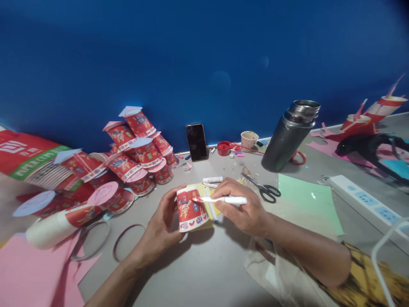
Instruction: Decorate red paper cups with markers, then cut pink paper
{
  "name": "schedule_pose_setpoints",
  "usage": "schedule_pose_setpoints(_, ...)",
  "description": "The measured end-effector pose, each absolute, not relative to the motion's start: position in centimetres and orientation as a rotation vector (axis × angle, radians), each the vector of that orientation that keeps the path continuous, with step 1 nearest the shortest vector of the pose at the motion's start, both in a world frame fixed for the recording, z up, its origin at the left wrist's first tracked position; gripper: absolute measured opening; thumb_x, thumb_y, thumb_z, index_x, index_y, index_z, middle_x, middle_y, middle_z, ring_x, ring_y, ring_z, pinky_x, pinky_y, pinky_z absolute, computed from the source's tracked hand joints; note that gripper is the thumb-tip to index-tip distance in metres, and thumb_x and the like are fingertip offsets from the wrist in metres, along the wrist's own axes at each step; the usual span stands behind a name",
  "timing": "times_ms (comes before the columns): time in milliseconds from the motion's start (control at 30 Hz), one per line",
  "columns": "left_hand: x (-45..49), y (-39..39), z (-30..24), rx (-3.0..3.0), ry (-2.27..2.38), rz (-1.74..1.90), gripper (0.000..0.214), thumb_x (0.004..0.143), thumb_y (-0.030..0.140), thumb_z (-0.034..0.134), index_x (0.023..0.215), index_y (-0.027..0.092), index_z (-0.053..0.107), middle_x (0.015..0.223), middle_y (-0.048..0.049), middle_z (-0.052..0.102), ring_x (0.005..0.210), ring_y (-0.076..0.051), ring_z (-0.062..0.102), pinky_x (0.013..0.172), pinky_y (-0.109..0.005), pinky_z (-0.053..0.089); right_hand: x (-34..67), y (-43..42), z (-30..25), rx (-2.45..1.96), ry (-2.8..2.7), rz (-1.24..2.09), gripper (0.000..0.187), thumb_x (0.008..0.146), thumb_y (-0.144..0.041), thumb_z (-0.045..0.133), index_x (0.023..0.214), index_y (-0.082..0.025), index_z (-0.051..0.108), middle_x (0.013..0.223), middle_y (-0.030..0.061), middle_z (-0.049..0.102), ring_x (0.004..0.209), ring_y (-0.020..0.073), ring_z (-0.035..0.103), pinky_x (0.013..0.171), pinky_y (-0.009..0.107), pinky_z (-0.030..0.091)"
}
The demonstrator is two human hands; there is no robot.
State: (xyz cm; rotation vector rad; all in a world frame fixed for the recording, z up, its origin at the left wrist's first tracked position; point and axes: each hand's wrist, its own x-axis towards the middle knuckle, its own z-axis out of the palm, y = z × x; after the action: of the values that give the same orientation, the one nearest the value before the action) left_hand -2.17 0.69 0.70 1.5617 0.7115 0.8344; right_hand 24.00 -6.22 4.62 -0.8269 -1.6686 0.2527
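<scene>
My left hand [164, 221] is closed round the side of a red printed paper cup [188, 211], which has a white band with hearts and flowers along its lower edge. In my right hand [241, 209] is a white marker [230, 199] with a red tip, pinched between thumb and fingers. Its tip meets the upper part of the cup's red side. Behind the cup lies a yellow paper sheet [209, 222], partly hidden. Another white marker [212, 179] rests on the table just beyond my hands.
Decorated paper cups [143, 153] are stacked at the left, by a cup package [35, 157]. A phone [196, 143] leans on the blue wall. Black scissors [270, 193], a dark flask [284, 140], green paper [306, 204] and a power strip [367, 204] lie or stand rightward. Tape rings [92, 241] lie left.
</scene>
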Motion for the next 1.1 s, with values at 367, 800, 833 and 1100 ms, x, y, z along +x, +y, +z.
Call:
schedule_pose_setpoints(367,-2.53,0.67,0.51,1.509,0.685,0.812,0.092,0.073,0.021,0.094,0.154,0.039,0.056,0.165,-0.0094,0.059,0.154,-0.04,0.056,0.127,-0.055,0.05,24.09,-6.25,4.79,-0.844,-1.596,0.224,0.009,0.104,-0.017,0.068,0.109,-0.023,0.073,0.095,0.006,0.079,0.089,0.0223,0.076,0.081,0.037,0.061)
schedule_pose_setpoints(800,-2.49,0.59,0.53,1.53,0.691,0.798,0.091,0.074,0.024,0.096,0.154,0.036,0.053,0.169,-0.0127,0.054,0.157,-0.042,0.052,0.128,-0.056,0.048,24.15,-6.18,4.89,-0.813,-1.683,0.224,0.007,0.104,-0.018,0.066,0.105,-0.023,0.071,0.091,0.0045,0.078,0.083,0.0211,0.073,0.079,0.036,0.06)
schedule_pose_setpoints(833,-2.49,0.62,0.5,1.519,0.694,0.792,0.092,0.074,0.025,0.096,0.155,0.035,0.052,0.168,-0.0138,0.055,0.156,-0.042,0.052,0.128,-0.057,0.048,24.22,-6.16,4.88,-0.826,-1.669,0.22,0.007,0.104,-0.018,0.066,0.104,-0.023,0.071,0.091,0.0044,0.078,0.083,0.0214,0.073,0.079,0.036,0.06)
schedule_pose_setpoints(1100,-2.49,0.95,0.49,1.511,0.771,0.844,0.098,0.069,0.036,0.102,0.151,0.03,0.05,0.165,-0.0201,0.054,0.158,-0.048,0.049,0.132,-0.068,0.038,24.55,-6.3,4.84,-0.911,-1.546,0.302,0.005,0.103,-0.021,0.068,0.106,-0.023,0.072,0.097,0.0055,0.078,0.084,0.0197,0.074,0.079,0.033,0.06)
